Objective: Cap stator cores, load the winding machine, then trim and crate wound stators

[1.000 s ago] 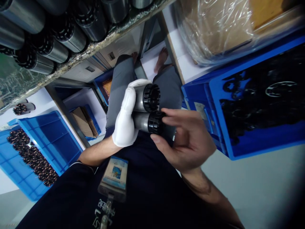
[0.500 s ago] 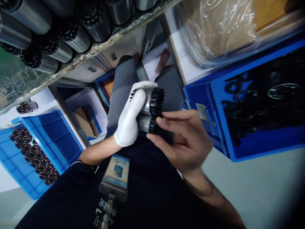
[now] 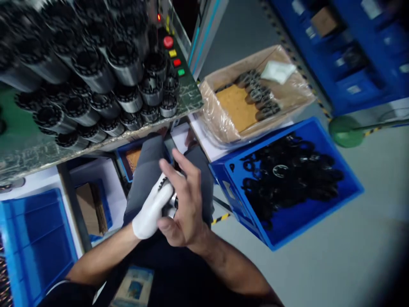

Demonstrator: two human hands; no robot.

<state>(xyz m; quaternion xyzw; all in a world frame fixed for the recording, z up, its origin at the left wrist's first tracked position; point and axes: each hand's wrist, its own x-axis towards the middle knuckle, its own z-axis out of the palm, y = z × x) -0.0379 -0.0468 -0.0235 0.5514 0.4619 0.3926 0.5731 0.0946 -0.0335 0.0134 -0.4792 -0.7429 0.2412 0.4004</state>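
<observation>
My left hand, in a white glove, is wrapped round metal cylinders with black toothed end rings. Only slivers of a metal cylinder show between my hands, and a bit of black toothed ring sticks out above the glove. My bare right hand is in front of them with its fingers stretched out and apart. Its palm covers the cylinders' near ends; whether it touches them I cannot tell.
At upper left, a green bench carries rows of similar cylinders and coloured buttons. Right of me are a blue crate of black rings and a plastic-lined carton. Another blue bin stands at lower left.
My right hand has gone from bent fingers at the lower cylinder's ring to stretched fingers across the cylinders' ends. The view has swung, showing more of the bench, carton and crate.
</observation>
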